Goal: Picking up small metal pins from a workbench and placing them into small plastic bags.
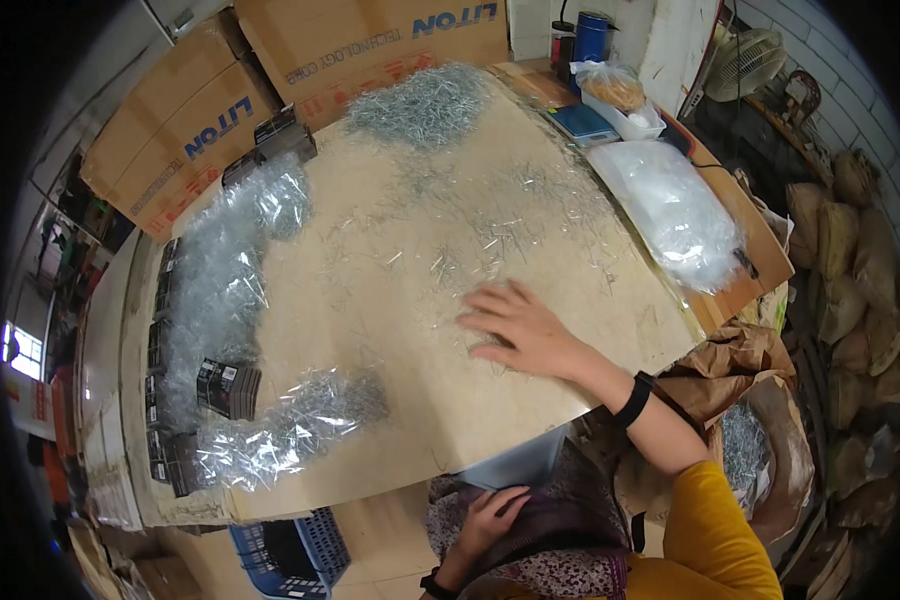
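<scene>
My right hand [518, 330], wearing a black wristband, lies palm down over the near right part of the tabletop [410, 320], fingers spread. Thin silver nails or pins [490, 232] are scattered loosely just beyond its fingertips. Below the table's front edge, a grey plastic bin [518, 460] shows in part against my lap. My left hand [493, 515] is at the bin's near rim with curled fingers; the exact grip is partly hidden. At the far end rises a large heap of the same nails [420, 105].
Clear bags of nails [215, 290] line the left side, with stacked black cards [228, 388] among them. A pile of clear plastic bags [670, 210] and a blue scale [582, 124] sit at right. Cardboard boxes [370, 50] stand behind; a blue basket [288, 555] is below.
</scene>
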A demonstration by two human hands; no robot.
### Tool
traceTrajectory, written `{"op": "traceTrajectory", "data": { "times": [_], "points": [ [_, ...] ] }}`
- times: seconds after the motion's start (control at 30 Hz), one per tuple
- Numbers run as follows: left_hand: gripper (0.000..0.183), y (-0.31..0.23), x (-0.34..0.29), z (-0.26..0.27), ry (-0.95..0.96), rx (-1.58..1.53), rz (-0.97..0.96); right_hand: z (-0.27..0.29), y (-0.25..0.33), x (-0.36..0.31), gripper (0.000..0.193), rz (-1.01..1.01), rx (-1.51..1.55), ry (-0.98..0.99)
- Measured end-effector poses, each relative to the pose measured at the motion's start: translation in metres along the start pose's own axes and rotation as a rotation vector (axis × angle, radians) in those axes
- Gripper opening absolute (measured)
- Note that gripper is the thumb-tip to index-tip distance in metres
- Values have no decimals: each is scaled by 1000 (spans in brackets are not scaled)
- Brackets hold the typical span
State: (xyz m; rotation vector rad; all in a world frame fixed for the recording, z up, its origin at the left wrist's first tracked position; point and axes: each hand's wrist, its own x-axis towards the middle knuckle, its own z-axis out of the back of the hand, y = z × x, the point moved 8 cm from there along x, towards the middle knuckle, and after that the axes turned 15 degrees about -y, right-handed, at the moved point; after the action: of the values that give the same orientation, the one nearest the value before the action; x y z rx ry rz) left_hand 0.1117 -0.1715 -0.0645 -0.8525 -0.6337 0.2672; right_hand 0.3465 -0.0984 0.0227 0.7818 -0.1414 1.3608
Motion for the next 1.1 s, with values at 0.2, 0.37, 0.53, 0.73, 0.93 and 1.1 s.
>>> {"op": "traceTrajectory", "data": {
  "times": [0.2, 0.37, 0.53, 0.73, 0.93, 1.1],
  "points": [
    [15, 3, 2, 4, -46, -63, 104, 34, 37, -39, 37, -44, 115, -52],
    [14, 5, 7, 3, -58, -176, 304, 59, 3, -76, 56, -558, 418, -395],
    [14, 6, 4, 4, -57, -200, 361, 31, 43, -62, 44, -430, 411, -288],
    [15, 9, 1, 0, -24, -207, 397, 6, 89, -48, 53, -203, -151, -142],
    [15, 10, -4, 4, -62, -220, 391, 13, 117, -82, 49, -177, -190, -97],
    [13, 7, 0, 2, -21, -249, 427, 16, 94, -76, 62, -215, -147, -69]
  ]
}}
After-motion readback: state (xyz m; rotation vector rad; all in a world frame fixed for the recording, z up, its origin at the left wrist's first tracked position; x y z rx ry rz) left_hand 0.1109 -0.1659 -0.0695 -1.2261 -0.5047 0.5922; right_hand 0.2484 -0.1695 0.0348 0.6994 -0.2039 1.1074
